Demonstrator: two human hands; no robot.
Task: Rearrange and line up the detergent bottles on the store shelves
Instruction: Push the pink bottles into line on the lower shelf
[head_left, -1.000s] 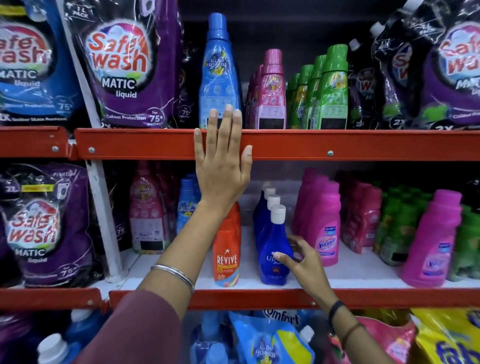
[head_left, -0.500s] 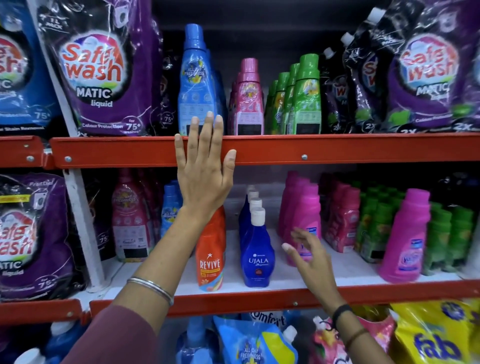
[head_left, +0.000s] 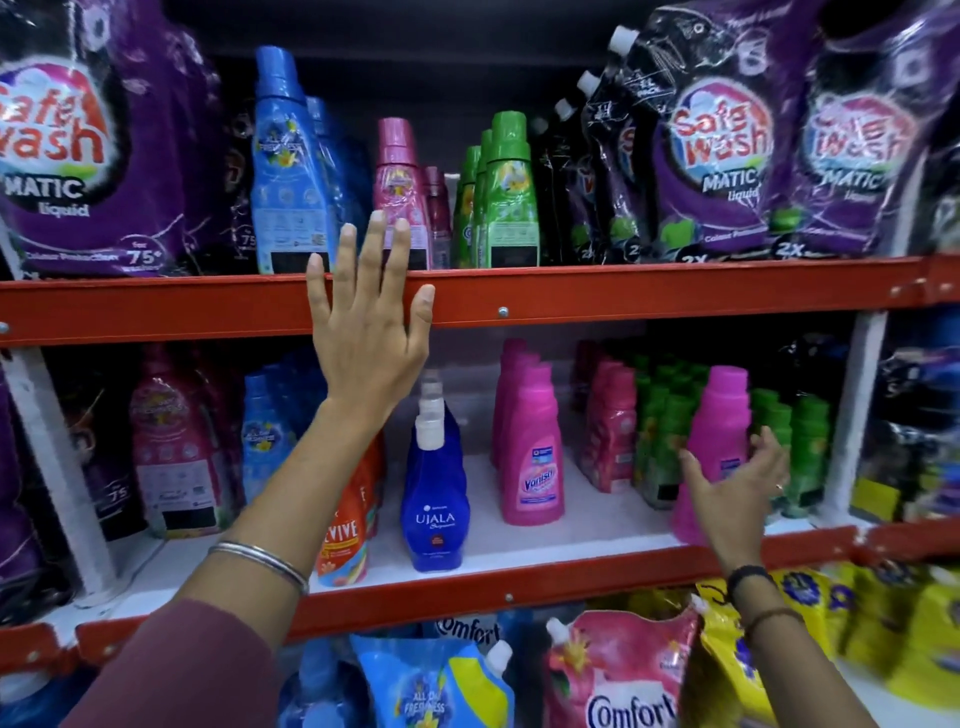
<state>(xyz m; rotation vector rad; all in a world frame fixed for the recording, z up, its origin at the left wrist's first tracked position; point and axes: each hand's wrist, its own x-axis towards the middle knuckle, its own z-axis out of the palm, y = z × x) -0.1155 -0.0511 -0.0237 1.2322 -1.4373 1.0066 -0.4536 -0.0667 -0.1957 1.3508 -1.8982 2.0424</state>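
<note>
My left hand (head_left: 366, 322) lies flat, fingers spread, against the orange front rail of the upper shelf (head_left: 623, 293). My right hand (head_left: 732, 483) is open in front of a lone pink bottle (head_left: 719, 426) standing at the front right of the middle shelf (head_left: 519, 584), fingers curved around it without a clear grip. A row of blue Ujala bottles (head_left: 435, 499) stands in the middle, with a row of pink Vanish bottles (head_left: 532, 457) to its right. Orange Revive bottles (head_left: 345, 535) are partly hidden behind my left forearm.
The upper shelf holds blue (head_left: 283, 171), pink (head_left: 397, 182) and green (head_left: 506, 192) bottles between purple Safe Wash pouches (head_left: 722, 140). Small red-pink (head_left: 608, 431) and green (head_left: 800, 441) bottles fill the middle shelf's right. Comfort pouches (head_left: 618, 675) lie below.
My right hand has left the blue Ujala bottle and moved right, past the Vanish row, to the lone pink bottle. The view has swung right. My left hand stays on the rail.
</note>
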